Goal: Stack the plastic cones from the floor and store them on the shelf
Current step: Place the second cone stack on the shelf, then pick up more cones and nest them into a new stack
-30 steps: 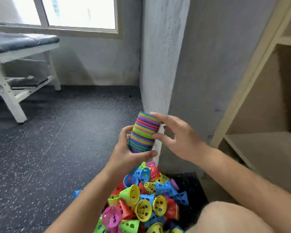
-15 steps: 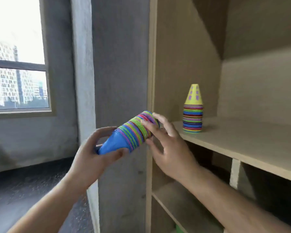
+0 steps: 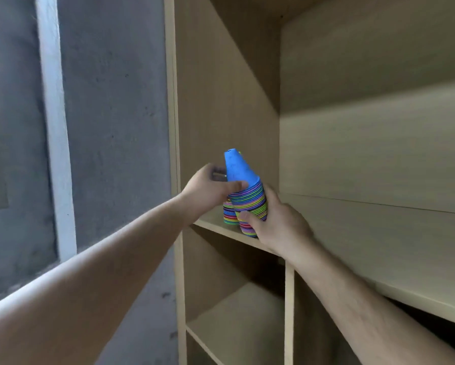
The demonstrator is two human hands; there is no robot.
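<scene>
A second stack (image 3: 228, 214) is largely hidden behind the held stack of cones (image 3: 241, 177), and only its striped rims are seen. The held stack, smooth blue plastic above thin many-coloured rims, is gripped upright by the left hand (image 3: 208, 189) near its top and by the right hand (image 3: 279, 222) round its base. It is held at the front left corner of the pale wooden shelf (image 3: 379, 233), beside a rough grey concrete wall (image 3: 116, 127).

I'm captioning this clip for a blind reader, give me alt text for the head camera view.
Two hands hold a stack of colourful plastic cones, blue cone on top, upright at the front of a wooden shelf. The left hand grips at the blue cone's base, the right hand the lower rings. A second stack stands partly hidden behind.
</scene>
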